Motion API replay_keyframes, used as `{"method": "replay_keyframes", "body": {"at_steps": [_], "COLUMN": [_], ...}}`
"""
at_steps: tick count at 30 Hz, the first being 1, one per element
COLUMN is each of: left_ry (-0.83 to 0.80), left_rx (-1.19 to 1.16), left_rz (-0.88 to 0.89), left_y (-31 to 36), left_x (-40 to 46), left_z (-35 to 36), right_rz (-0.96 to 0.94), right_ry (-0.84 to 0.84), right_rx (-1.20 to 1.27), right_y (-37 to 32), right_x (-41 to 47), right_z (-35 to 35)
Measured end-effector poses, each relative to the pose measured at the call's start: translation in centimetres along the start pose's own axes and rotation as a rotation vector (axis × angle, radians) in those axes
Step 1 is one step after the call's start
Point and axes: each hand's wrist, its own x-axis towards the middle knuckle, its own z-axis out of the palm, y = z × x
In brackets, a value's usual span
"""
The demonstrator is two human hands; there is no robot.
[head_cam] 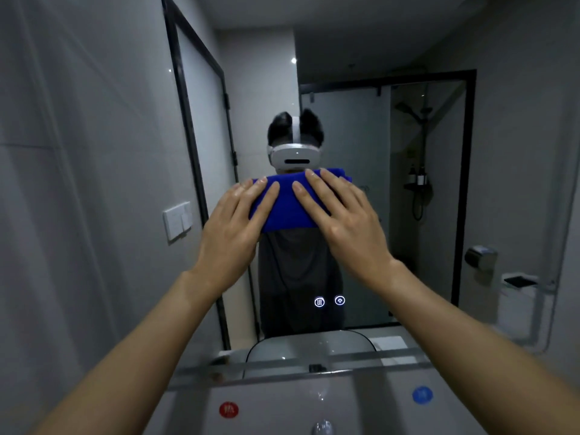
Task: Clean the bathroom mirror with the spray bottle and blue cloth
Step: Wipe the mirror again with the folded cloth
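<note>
The folded blue cloth (290,208) lies flat against the bathroom mirror (361,183) at about head height. My left hand (233,226) presses on its left part with fingers spread. My right hand (343,221) presses on its right part, fingers spread too. Both palms hold the cloth against the glass. The mirror reflects a person with a white headset behind the cloth. No spray bottle is in view.
Two lit touch icons (329,301) glow low on the mirror. A glass shelf (282,365) runs under it, above the basin with a tap (321,428) and red (229,409) and blue (422,394) markers. A wall switch (177,219) sits left.
</note>
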Motion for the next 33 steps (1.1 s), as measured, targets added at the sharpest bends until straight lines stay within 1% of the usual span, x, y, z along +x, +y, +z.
{"method": "replay_keyframes", "body": {"at_steps": [4, 10, 13, 16, 21, 25, 29, 33], "left_ry": [-0.045, -0.088, -0.142, -0.192, -0.225, -0.312, -0.485, -0.542], "left_rx": [-0.067, -0.159, -0.202, -0.245, -0.286, -0.295, -0.363, -0.372], "left_rz": [-0.027, -0.043, -0.041, -0.085, -0.098, -0.098, -0.152, -0.166], "left_y": [2.0, 4.8, 5.9, 7.4, 9.1, 11.0, 12.5, 12.8], "left_x": [-3.8, -9.5, -12.6, -14.9, -18.7, -22.2, -24.1, -24.4], "left_z": [0.7, 1.1, 1.5, 1.9, 2.9, 3.5, 3.3, 3.3], "right_rz": [0.019, 0.033, 0.029, 0.033, 0.020, -0.004, 0.022, 0.061], "right_ry": [-0.093, -0.172, -0.207, -0.269, -0.339, -0.438, -0.610, -0.649], "right_rx": [0.038, 0.084, 0.085, 0.081, 0.081, 0.113, 0.198, 0.261], "right_y": [-1.9, -5.1, -6.9, -8.2, -10.1, -11.5, -12.5, -12.8], "right_x": [-3.7, -9.5, -12.7, -15.5, -19.2, -22.6, -24.8, -24.8], "right_z": [0.1, 0.3, 0.7, 1.3, 1.2, 1.1, 0.7, 0.4]}}
